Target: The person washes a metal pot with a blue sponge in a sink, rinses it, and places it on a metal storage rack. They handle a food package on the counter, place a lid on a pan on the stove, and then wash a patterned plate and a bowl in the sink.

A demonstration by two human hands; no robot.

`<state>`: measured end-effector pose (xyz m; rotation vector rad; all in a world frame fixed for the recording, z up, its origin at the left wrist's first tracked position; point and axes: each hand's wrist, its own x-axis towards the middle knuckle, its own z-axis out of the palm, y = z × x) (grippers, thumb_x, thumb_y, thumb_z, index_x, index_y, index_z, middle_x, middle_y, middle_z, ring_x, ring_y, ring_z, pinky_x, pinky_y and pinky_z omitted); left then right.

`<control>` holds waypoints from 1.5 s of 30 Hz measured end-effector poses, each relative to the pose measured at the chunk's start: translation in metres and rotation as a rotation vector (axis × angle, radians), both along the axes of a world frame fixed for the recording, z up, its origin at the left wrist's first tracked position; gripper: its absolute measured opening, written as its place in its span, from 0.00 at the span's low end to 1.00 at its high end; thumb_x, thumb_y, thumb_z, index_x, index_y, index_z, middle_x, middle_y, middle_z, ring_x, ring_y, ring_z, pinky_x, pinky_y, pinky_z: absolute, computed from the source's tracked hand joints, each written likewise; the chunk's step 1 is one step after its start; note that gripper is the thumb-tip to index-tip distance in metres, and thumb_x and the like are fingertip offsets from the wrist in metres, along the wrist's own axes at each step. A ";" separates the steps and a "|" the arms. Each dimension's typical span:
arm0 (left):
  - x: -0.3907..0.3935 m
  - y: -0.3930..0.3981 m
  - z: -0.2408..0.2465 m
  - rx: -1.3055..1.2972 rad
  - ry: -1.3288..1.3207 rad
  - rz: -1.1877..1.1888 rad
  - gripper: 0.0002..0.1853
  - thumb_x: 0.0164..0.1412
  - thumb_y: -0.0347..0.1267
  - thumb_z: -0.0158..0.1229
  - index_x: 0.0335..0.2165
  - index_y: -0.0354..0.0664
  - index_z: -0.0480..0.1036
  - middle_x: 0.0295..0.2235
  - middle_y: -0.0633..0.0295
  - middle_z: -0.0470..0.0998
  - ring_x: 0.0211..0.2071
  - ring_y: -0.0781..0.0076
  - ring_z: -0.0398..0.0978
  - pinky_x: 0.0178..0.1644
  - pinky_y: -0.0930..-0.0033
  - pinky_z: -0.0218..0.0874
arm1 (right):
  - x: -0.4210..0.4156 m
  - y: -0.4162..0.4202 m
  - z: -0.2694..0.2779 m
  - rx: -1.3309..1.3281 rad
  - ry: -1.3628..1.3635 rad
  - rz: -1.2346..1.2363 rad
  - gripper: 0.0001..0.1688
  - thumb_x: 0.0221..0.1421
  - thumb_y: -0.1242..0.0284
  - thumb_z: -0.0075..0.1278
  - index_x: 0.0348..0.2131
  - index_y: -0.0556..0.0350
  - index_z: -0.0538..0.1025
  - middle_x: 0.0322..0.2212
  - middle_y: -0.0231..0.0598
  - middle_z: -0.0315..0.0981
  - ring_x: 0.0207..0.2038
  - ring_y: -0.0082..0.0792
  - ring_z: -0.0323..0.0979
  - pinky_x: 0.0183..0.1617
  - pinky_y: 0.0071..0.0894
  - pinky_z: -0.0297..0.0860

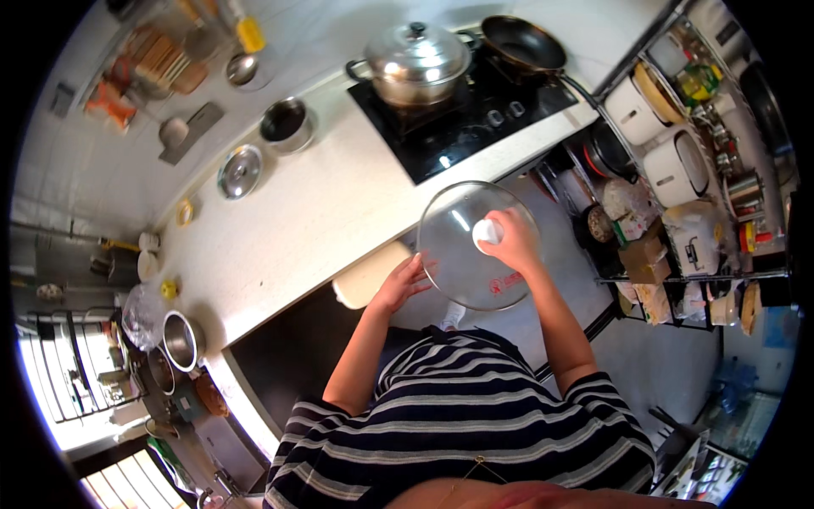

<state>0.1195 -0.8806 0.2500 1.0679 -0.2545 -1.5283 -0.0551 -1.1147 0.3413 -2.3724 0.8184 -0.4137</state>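
My right hand (512, 242) is closed around the white knob (488, 236) of a large round glass lid (464, 273) with red print. The lid is held in the air in front of me, past the counter's edge. At the lid's left rim is my left hand (402, 283), its fingers apart; whether they touch the rim I cannot tell. Just beyond this hand a cream-coloured rounded object (365, 277) juts out by the counter front; its kind is unclear.
A lidded steel pot (416, 67) and a black frying pan (523, 48) stand on the gas hob (439, 149). A small pot (286, 130) and a steel lid (240, 172) are on the counter (305, 216). Loaded wire shelves (683, 278) stand at right.
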 end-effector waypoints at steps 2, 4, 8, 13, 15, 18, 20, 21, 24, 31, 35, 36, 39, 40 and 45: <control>-0.018 -0.066 0.016 -0.010 -0.029 -0.101 0.39 0.67 0.56 0.49 0.66 0.44 0.53 0.62 0.59 0.65 0.63 0.63 0.61 0.64 0.54 0.53 | -0.033 -0.043 0.011 -0.052 0.036 -0.052 0.28 0.39 0.65 0.66 0.43 0.45 0.75 0.42 0.40 0.70 0.44 0.47 0.73 0.45 0.44 0.71; -0.035 -0.120 0.032 0.003 -0.042 -0.182 0.40 0.67 0.55 0.50 0.65 0.42 0.54 0.62 0.59 0.66 0.63 0.64 0.61 0.64 0.56 0.53 | -0.057 -0.082 0.026 -0.097 0.071 -0.090 0.29 0.38 0.66 0.65 0.44 0.44 0.75 0.43 0.40 0.69 0.44 0.47 0.73 0.45 0.44 0.71; -0.044 -0.207 0.059 -0.088 -0.090 -0.238 0.42 0.65 0.53 0.55 0.65 0.37 0.53 0.59 0.63 0.69 0.60 0.69 0.63 0.62 0.62 0.55 | -0.070 -0.161 0.065 -0.234 0.002 -0.100 0.31 0.38 0.67 0.65 0.46 0.42 0.75 0.43 0.40 0.69 0.43 0.48 0.74 0.44 0.44 0.71; -0.025 -0.313 0.100 -0.113 -0.315 -0.301 0.44 0.67 0.47 0.55 0.67 0.32 0.45 0.59 0.58 0.69 0.59 0.72 0.65 0.61 0.69 0.56 | -0.048 -0.255 0.108 -0.366 -0.023 -0.048 0.31 0.39 0.67 0.65 0.46 0.39 0.75 0.43 0.38 0.69 0.42 0.46 0.75 0.43 0.43 0.72; -0.011 -0.349 0.096 -0.169 -0.377 -0.280 0.40 0.67 0.46 0.55 0.66 0.36 0.51 0.57 0.61 0.70 0.57 0.76 0.66 0.59 0.71 0.57 | -0.032 -0.291 0.126 -0.395 -0.017 -0.026 0.31 0.39 0.67 0.65 0.46 0.39 0.75 0.43 0.37 0.68 0.42 0.45 0.75 0.43 0.43 0.72; 0.014 -0.419 0.102 -0.286 -0.537 -0.246 0.33 0.67 0.47 0.54 0.62 0.38 0.62 0.54 0.63 0.71 0.54 0.76 0.67 0.56 0.70 0.59 | -0.004 -0.360 0.149 -0.460 -0.059 0.022 0.30 0.39 0.66 0.65 0.46 0.39 0.75 0.43 0.36 0.68 0.42 0.45 0.75 0.44 0.43 0.72; 0.022 -0.464 0.116 -0.313 -0.471 -0.132 0.30 0.66 0.45 0.56 0.59 0.39 0.63 0.50 0.65 0.73 0.49 0.76 0.68 0.55 0.70 0.59 | 0.017 -0.409 0.159 -0.460 -0.036 0.030 0.30 0.40 0.64 0.64 0.47 0.37 0.75 0.45 0.36 0.69 0.44 0.46 0.74 0.45 0.43 0.71; 0.026 -0.482 0.120 -0.323 -0.400 -0.039 0.26 0.65 0.43 0.56 0.55 0.39 0.68 0.46 0.66 0.74 0.45 0.77 0.68 0.52 0.70 0.59 | 0.030 -0.433 0.162 -0.418 -0.029 0.039 0.30 0.40 0.64 0.63 0.46 0.36 0.75 0.46 0.37 0.69 0.45 0.46 0.74 0.47 0.43 0.71; 0.040 -0.525 0.138 -0.215 -0.367 0.047 0.34 0.65 0.45 0.57 0.62 0.40 0.59 0.58 0.63 0.69 0.55 0.72 0.67 0.57 0.67 0.57 | 0.064 -0.505 0.161 -0.375 -0.035 0.068 0.30 0.40 0.63 0.64 0.47 0.37 0.76 0.47 0.38 0.70 0.48 0.45 0.73 0.49 0.42 0.70; 0.045 -0.548 0.095 -0.027 -0.432 0.188 0.40 0.65 0.45 0.57 0.66 0.35 0.53 0.61 0.54 0.66 0.59 0.68 0.65 0.62 0.64 0.56 | 0.165 -0.647 0.107 -0.353 -0.043 0.105 0.31 0.41 0.58 0.65 0.48 0.39 0.77 0.45 0.42 0.72 0.48 0.46 0.72 0.51 0.43 0.70; 0.020 -0.547 0.092 0.030 -0.366 0.252 0.32 0.67 0.43 0.54 0.63 0.39 0.60 0.56 0.58 0.72 0.55 0.71 0.70 0.58 0.66 0.60 | 0.202 -0.692 0.069 -0.249 -0.032 0.147 0.32 0.41 0.58 0.65 0.48 0.39 0.78 0.45 0.42 0.72 0.49 0.46 0.72 0.52 0.44 0.70; 0.014 -0.548 0.091 0.061 -0.360 0.317 0.29 0.68 0.43 0.53 0.61 0.40 0.63 0.53 0.59 0.75 0.53 0.72 0.72 0.57 0.67 0.62 | 0.210 -0.695 0.057 -0.222 -0.031 0.162 0.32 0.41 0.58 0.66 0.48 0.39 0.78 0.45 0.42 0.72 0.49 0.45 0.72 0.52 0.44 0.70; -0.004 -0.562 0.094 0.098 -0.362 0.377 0.27 0.68 0.43 0.53 0.60 0.40 0.66 0.52 0.60 0.76 0.52 0.72 0.72 0.57 0.67 0.62 | 0.225 -0.718 0.039 -0.186 -0.011 0.202 0.32 0.41 0.58 0.66 0.48 0.39 0.78 0.46 0.42 0.73 0.50 0.45 0.72 0.53 0.44 0.70; -0.008 -0.559 0.092 0.111 -0.352 0.414 0.26 0.68 0.43 0.53 0.58 0.40 0.67 0.51 0.60 0.77 0.51 0.72 0.73 0.58 0.66 0.61 | 0.235 -0.709 0.032 -0.174 -0.013 0.233 0.32 0.41 0.58 0.66 0.49 0.39 0.78 0.46 0.43 0.73 0.50 0.45 0.72 0.53 0.44 0.70; -0.025 -0.547 0.085 0.102 -0.304 0.473 0.26 0.68 0.42 0.53 0.59 0.40 0.66 0.52 0.59 0.76 0.50 0.71 0.74 0.58 0.67 0.62 | 0.240 -0.704 0.003 -0.141 0.015 0.310 0.34 0.39 0.58 0.67 0.49 0.39 0.78 0.45 0.43 0.73 0.50 0.46 0.72 0.54 0.44 0.69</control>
